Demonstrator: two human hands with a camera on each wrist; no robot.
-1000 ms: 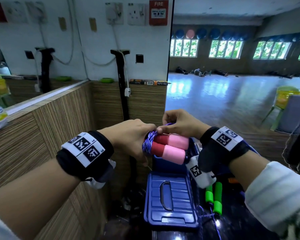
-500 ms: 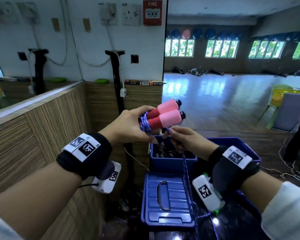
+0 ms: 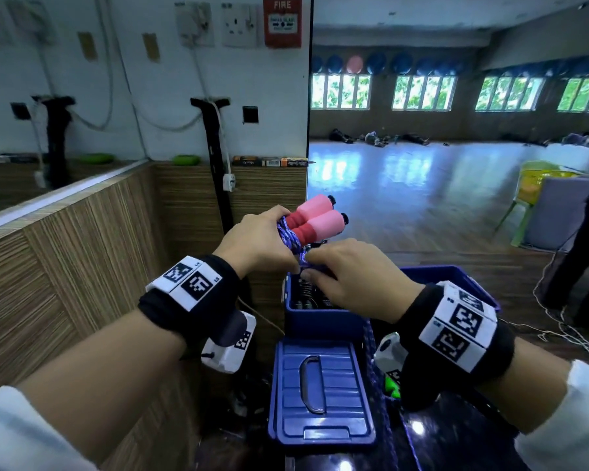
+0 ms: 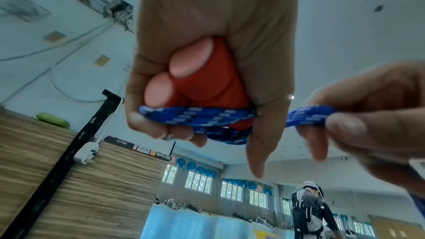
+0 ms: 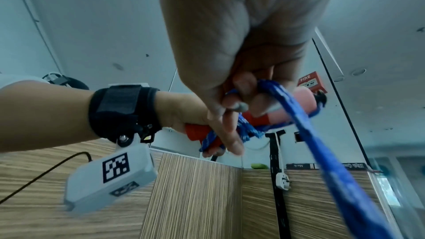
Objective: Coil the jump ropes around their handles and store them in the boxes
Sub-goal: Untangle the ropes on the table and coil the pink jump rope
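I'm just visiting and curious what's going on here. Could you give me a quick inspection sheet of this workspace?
Surface: dark, glossy floor under the boxes.
Job's things: pink handles side by side, blue rope partly coiled round them; open blue box; its lid lying flat.
Clutter: green handles, mostly hidden.
Grips: left hand holds the handles; right hand pinches the rope.
Cables: white wall cables.
Surroundings: wood-panelled wall, mirror, fire alarm.

On the far wall we see a red fire alarm box (image 3: 282, 22) beside a white socket (image 3: 239, 24). Below it a wood-grain ledge (image 3: 198, 185) carries a green dish (image 3: 185, 160) and small flat packets (image 3: 269, 161). At the right stands a yellow-green chair (image 3: 527, 195). Far away, windows (image 3: 422, 93) show green trees.
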